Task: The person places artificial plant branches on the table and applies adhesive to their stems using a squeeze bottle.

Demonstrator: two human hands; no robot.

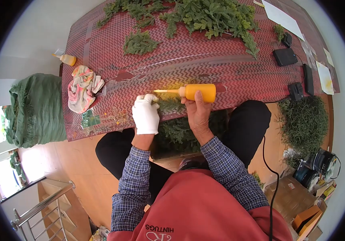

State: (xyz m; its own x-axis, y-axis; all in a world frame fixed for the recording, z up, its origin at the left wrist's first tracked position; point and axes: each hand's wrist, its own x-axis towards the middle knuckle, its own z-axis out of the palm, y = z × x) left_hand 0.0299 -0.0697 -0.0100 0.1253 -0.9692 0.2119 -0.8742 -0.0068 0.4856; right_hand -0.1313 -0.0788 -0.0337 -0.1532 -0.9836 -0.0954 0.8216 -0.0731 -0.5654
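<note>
My right hand [199, 114], bare, is wrapped around a yellow squeeze bottle [200, 92]. The bottle lies on its side in the air, its long thin nozzle pointing left. My left hand [145, 115] wears a white glove, and its fingers are curled closed at the near edge of the table. A green artificial sprig [171, 105] extends rightward from those fingers, just beneath the bottle; the grip point itself is hidden. Yellow colour stains the table mat [228, 66] around the nozzle.
Green branches [208, 18] are heaped at the back, with a single sprig [140, 43] nearer. A stained cloth [84, 89] and a second bottle [68, 60] sit left. Black devices [285, 57] lie right. Below the table edge, a box holds greenery [176, 132].
</note>
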